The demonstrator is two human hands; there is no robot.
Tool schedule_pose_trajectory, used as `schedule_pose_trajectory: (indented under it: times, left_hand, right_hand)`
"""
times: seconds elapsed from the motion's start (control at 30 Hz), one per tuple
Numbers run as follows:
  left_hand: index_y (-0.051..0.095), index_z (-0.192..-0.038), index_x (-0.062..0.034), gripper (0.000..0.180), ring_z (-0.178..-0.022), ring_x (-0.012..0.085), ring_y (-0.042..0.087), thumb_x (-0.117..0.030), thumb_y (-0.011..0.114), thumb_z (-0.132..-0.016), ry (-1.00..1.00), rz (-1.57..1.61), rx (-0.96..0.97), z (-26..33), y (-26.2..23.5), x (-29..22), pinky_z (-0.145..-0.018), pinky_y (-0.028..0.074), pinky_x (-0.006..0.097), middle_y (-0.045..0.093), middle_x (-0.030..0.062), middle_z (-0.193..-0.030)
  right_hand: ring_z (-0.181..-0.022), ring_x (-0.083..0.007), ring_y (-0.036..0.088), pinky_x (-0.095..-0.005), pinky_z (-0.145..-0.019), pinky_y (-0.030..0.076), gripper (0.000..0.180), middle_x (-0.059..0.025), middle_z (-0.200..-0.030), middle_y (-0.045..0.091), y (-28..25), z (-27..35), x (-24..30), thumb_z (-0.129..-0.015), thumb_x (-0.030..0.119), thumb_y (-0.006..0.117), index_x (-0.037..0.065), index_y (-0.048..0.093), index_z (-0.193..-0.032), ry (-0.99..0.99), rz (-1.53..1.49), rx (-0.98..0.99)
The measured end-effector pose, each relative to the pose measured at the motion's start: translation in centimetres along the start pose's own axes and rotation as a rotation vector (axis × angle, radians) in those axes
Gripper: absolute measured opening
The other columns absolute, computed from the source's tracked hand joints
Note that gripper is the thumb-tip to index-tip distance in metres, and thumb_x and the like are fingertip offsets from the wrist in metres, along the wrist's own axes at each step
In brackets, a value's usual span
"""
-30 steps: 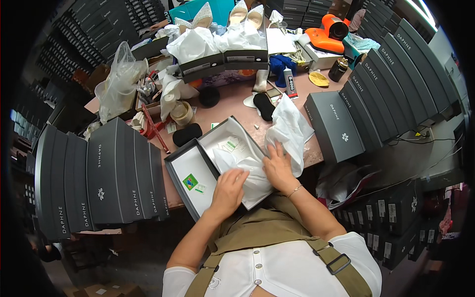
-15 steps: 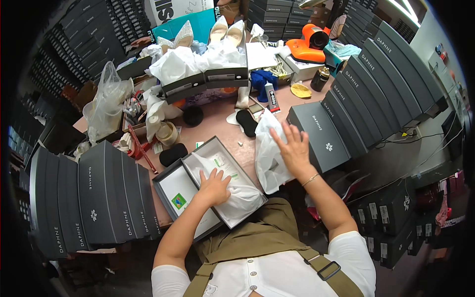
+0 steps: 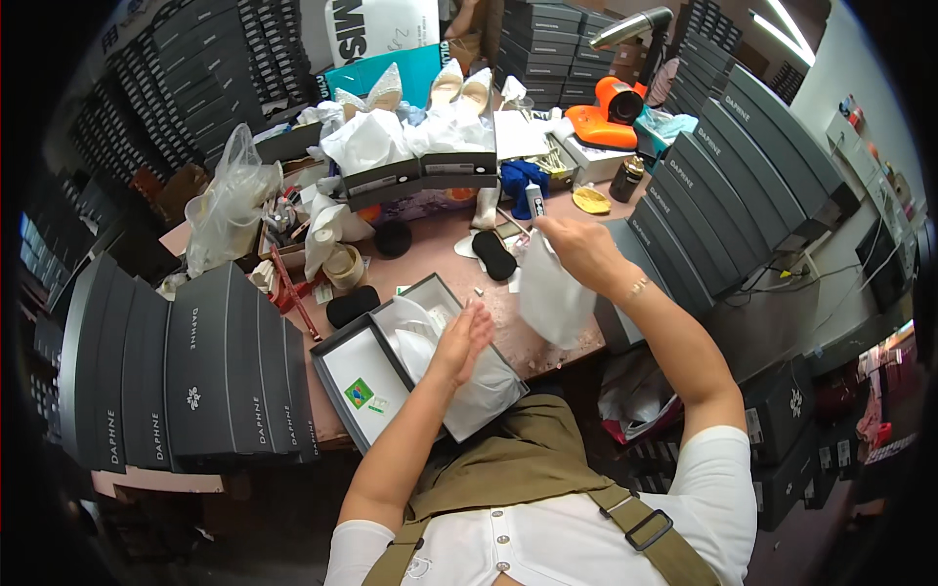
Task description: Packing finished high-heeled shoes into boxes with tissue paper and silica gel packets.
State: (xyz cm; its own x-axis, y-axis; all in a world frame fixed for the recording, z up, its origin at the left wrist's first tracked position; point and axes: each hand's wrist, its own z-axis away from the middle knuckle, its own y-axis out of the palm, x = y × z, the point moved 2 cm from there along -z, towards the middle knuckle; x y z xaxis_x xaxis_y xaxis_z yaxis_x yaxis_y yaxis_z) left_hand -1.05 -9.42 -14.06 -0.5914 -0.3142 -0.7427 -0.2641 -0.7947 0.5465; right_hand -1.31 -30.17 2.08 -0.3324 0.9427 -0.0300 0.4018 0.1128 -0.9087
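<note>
My right hand (image 3: 583,252) is closed on the upper edge of a sheet of white tissue paper (image 3: 553,301), which hangs down over the pink table edge. My left hand (image 3: 463,344) is empty, its fingers stretched out above an open grey shoe box (image 3: 437,283). Bunched white wrapping tissue (image 3: 484,393) fills that box; whatever it covers is hidden. Against the box's left side lies its white-lined lid (image 3: 342,366), bearing a green sticker (image 3: 359,393).
Stacked grey shoe boxes stand left (image 3: 208,371) and right (image 3: 743,186). Two boxes of pale shoes (image 3: 420,171) sit at the back. A black oval pad (image 3: 493,256), an orange hot-air tool (image 3: 601,127), a dark bottle (image 3: 627,179) and a plastic bag (image 3: 234,200) lie around the pink table (image 3: 440,239).
My right hand has gone from spread flat on the tissue sheet to gripping and lifting its edge. My left hand has risen off the tissue in the box and moved right.
</note>
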Motion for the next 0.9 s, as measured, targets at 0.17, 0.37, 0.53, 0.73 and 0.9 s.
schedule_pose_trajectory:
  times: [0.17, 0.37, 0.53, 0.73, 0.9]
  left_hand:
    - [0.035, -0.141, -0.0098, 0.062, -0.123, 0.0286, 0.047, -0.049, 0.048, -0.095, -0.522, 0.534, 0.266, 3.7, 3.9, 4.1, -0.100, 0.042, 0.048, 0.045, 0.0147, -0.136]
    - [0.049, -0.132, -0.0105, 0.042, -0.110, 0.0219, 0.059, -0.031, 0.054, -0.095, -0.323, 0.626, 0.293, 0.5, 5.8, 13.7, -0.093, 0.050, 0.038, 0.060, 0.0079, -0.122]
    - [0.047, -0.133, -0.0098, 0.043, -0.114, 0.0225, 0.057, -0.029, 0.054, -0.095, -0.265, 0.640, 0.306, 1.7, 5.6, 11.5, -0.097, 0.047, 0.040, 0.057, 0.0099, -0.128]
    - [0.036, -0.144, -0.0184, 0.063, -0.130, 0.0359, 0.040, -0.051, 0.051, -0.092, -0.707, 0.388, 0.001, 3.0, 7.0, 9.2, -0.105, 0.037, 0.052, 0.042, 0.0134, -0.143]
    - [0.035, -0.142, -0.0134, 0.067, -0.126, 0.0335, 0.046, -0.060, 0.039, -0.094, -0.321, 0.900, 0.457, 1.9, 7.3, 7.7, -0.104, 0.037, 0.054, 0.048, 0.0193, -0.132]
  right_hand:
    - [-0.064, -0.0311, 0.060, -0.0360, -0.059, 0.050, 0.033, -0.0131, -0.077, 0.060, -5.5, 3.7, 10.1, -0.075, 0.004, 0.068, 0.003, 0.057, -0.107, -0.270, -0.707, -0.021]
    - [-0.124, -0.0446, 0.040, -0.0475, -0.104, 0.034, 0.088, -0.0254, -0.139, 0.037, -2.3, 7.0, 6.9, -0.063, 0.028, 0.083, 0.011, 0.043, -0.139, 0.097, -0.299, 0.152]
    - [-0.129, -0.0422, 0.040, -0.0460, -0.106, 0.034, 0.087, -0.0252, -0.142, 0.037, -0.4, 10.4, 10.5, -0.068, 0.033, 0.080, 0.017, 0.039, -0.144, -0.182, -0.376, 0.576]
    - [-0.084, -0.0395, 0.064, -0.0428, -0.071, 0.052, 0.034, -0.0232, -0.092, 0.065, 3.2, 9.5, 1.5, -0.073, -0.001, 0.060, 0.005, 0.063, -0.106, 0.242, -0.447, 0.255]
    - [-0.087, -0.0349, 0.065, -0.0363, -0.074, 0.051, 0.031, -0.0199, -0.092, 0.066, -1.3, 4.7, 7.4, -0.075, -0.006, 0.056, 0.001, 0.063, -0.104, 0.154, -0.814, 0.071]
